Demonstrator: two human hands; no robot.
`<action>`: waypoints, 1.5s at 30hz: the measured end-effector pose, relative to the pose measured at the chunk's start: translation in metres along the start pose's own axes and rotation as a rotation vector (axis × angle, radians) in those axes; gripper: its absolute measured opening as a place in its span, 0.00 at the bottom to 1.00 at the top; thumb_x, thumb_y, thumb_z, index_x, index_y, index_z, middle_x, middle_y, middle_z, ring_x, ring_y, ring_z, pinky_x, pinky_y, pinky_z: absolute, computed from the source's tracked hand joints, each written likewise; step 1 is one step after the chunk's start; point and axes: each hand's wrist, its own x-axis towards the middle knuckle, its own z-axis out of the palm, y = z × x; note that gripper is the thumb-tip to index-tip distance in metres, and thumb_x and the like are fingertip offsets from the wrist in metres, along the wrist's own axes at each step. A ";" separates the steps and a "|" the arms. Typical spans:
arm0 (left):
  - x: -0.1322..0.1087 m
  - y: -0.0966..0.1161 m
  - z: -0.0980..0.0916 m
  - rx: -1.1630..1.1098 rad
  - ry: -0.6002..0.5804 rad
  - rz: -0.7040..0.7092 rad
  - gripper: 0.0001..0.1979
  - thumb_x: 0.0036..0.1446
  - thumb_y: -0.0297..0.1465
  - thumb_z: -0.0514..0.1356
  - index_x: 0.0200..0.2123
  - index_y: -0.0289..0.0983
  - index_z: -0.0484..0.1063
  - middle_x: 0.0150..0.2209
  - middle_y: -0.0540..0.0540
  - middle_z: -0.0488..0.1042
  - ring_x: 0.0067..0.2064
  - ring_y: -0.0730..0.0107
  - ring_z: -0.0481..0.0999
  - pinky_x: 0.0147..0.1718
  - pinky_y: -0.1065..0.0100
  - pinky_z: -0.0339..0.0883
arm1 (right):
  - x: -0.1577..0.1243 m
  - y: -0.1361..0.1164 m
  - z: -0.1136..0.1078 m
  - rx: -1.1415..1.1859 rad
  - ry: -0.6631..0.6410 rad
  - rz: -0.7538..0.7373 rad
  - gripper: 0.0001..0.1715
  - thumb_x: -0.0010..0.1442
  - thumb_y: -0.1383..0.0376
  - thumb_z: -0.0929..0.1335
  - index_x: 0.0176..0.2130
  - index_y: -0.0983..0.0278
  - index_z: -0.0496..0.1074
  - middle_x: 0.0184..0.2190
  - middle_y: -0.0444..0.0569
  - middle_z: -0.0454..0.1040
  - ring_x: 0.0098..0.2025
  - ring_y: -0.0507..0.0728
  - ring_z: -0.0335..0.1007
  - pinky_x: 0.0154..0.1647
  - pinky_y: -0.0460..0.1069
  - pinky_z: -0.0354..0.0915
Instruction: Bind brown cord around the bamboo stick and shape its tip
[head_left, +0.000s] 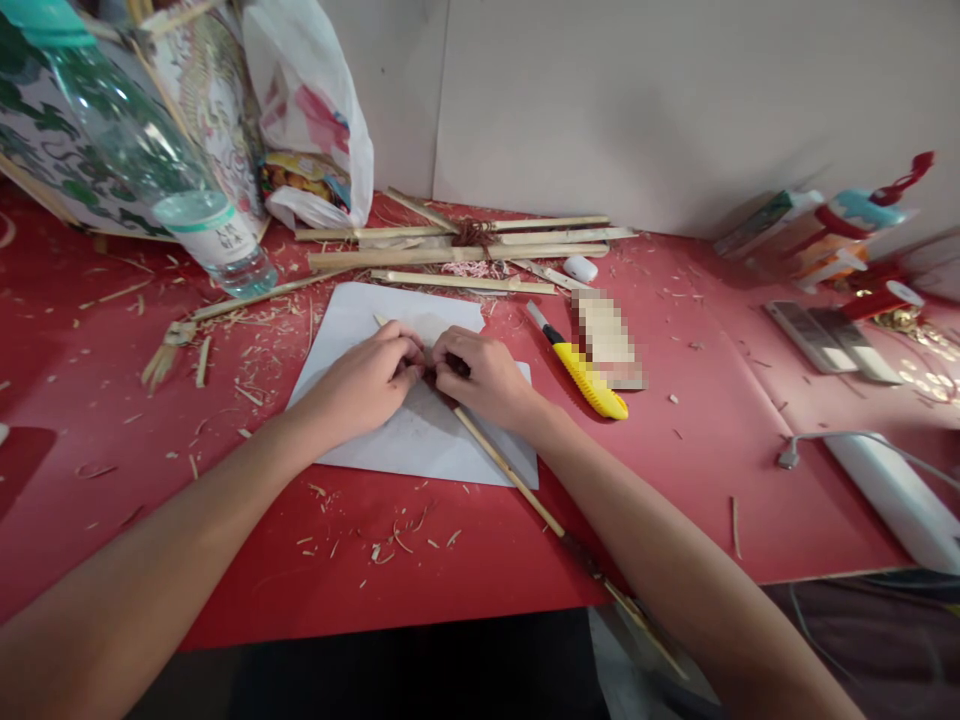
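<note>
Over a white sheet of paper, my left hand and my right hand are close together with fingers curled inward. Both pinch at something small between them that is too hidden to name. A long thin bamboo stick passes beneath the hands, its pointed tip showing beyond my left fingers. Its other end runs down to the right, past the table's front edge. To the right of my right hand lies a yellow utility knife, its blade end pointing away.
Bamboo strips lie along the wall side of the red table, with shavings scattered around. A water bottle and plastic bag stand at back left. A white power bank-like box sits right.
</note>
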 end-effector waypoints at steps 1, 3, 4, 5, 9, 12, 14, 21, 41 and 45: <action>0.000 0.001 0.000 0.005 0.001 0.001 0.07 0.66 0.29 0.55 0.39 0.39 0.73 0.52 0.43 0.73 0.46 0.61 0.77 0.50 0.55 0.70 | 0.000 0.000 0.000 0.009 0.011 0.002 0.05 0.56 0.72 0.64 0.32 0.61 0.65 0.32 0.45 0.70 0.33 0.53 0.64 0.37 0.48 0.58; 0.000 0.001 0.000 0.014 0.000 0.004 0.07 0.66 0.29 0.55 0.38 0.39 0.73 0.51 0.44 0.73 0.45 0.61 0.77 0.50 0.56 0.70 | 0.001 0.001 0.000 0.025 0.030 0.011 0.05 0.56 0.71 0.64 0.31 0.61 0.64 0.31 0.44 0.69 0.33 0.53 0.64 0.37 0.49 0.58; 0.000 0.002 -0.001 0.020 0.001 0.003 0.06 0.65 0.28 0.55 0.38 0.39 0.73 0.51 0.44 0.73 0.45 0.62 0.77 0.49 0.56 0.69 | 0.001 0.002 0.000 0.033 0.038 0.014 0.05 0.56 0.71 0.64 0.31 0.61 0.64 0.31 0.44 0.69 0.32 0.53 0.64 0.37 0.49 0.58; -0.001 0.002 -0.001 0.027 0.002 0.002 0.06 0.65 0.29 0.55 0.38 0.39 0.72 0.50 0.44 0.73 0.44 0.62 0.77 0.49 0.56 0.69 | 0.002 0.003 0.000 0.041 0.047 0.014 0.05 0.55 0.71 0.64 0.31 0.61 0.64 0.30 0.44 0.69 0.32 0.53 0.64 0.36 0.49 0.58; -0.001 0.003 -0.001 0.019 0.002 -0.002 0.05 0.65 0.29 0.55 0.39 0.39 0.71 0.48 0.44 0.73 0.41 0.63 0.76 0.47 0.56 0.70 | 0.002 0.005 0.001 0.070 0.072 -0.002 0.05 0.54 0.71 0.64 0.30 0.60 0.63 0.29 0.43 0.67 0.31 0.53 0.63 0.35 0.49 0.57; 0.000 0.003 -0.002 0.005 0.010 0.006 0.04 0.66 0.30 0.55 0.39 0.39 0.70 0.46 0.44 0.73 0.42 0.63 0.76 0.46 0.57 0.70 | 0.002 0.006 0.000 0.084 0.082 0.002 0.05 0.54 0.71 0.64 0.29 0.60 0.63 0.29 0.43 0.66 0.31 0.53 0.62 0.35 0.50 0.57; 0.000 0.004 -0.003 0.004 0.016 0.008 0.03 0.66 0.30 0.56 0.39 0.40 0.69 0.44 0.45 0.73 0.42 0.62 0.75 0.44 0.57 0.69 | 0.002 0.005 -0.001 0.089 0.089 0.006 0.05 0.53 0.71 0.63 0.29 0.60 0.62 0.28 0.43 0.66 0.31 0.53 0.61 0.34 0.50 0.56; -0.001 0.005 -0.006 -0.052 0.017 0.061 0.08 0.65 0.25 0.55 0.43 0.40 0.71 0.47 0.46 0.75 0.48 0.63 0.76 0.49 0.59 0.69 | 0.002 0.003 -0.002 0.082 0.140 0.010 0.06 0.53 0.72 0.62 0.28 0.60 0.61 0.26 0.42 0.64 0.29 0.53 0.59 0.33 0.50 0.56; -0.004 0.003 -0.011 0.249 0.113 0.283 0.19 0.66 0.22 0.55 0.50 0.47 0.80 0.55 0.51 0.79 0.48 0.63 0.82 0.46 0.64 0.72 | -0.005 -0.007 -0.004 0.559 0.215 0.201 0.06 0.60 0.70 0.62 0.33 0.59 0.59 0.29 0.42 0.73 0.25 0.48 0.65 0.27 0.47 0.61; -0.004 0.002 -0.010 0.260 0.156 0.312 0.17 0.66 0.23 0.56 0.49 0.46 0.80 0.54 0.51 0.79 0.48 0.64 0.82 0.46 0.64 0.72 | -0.005 -0.007 -0.004 0.562 0.250 0.202 0.05 0.62 0.69 0.62 0.33 0.60 0.60 0.30 0.42 0.73 0.25 0.48 0.65 0.28 0.47 0.61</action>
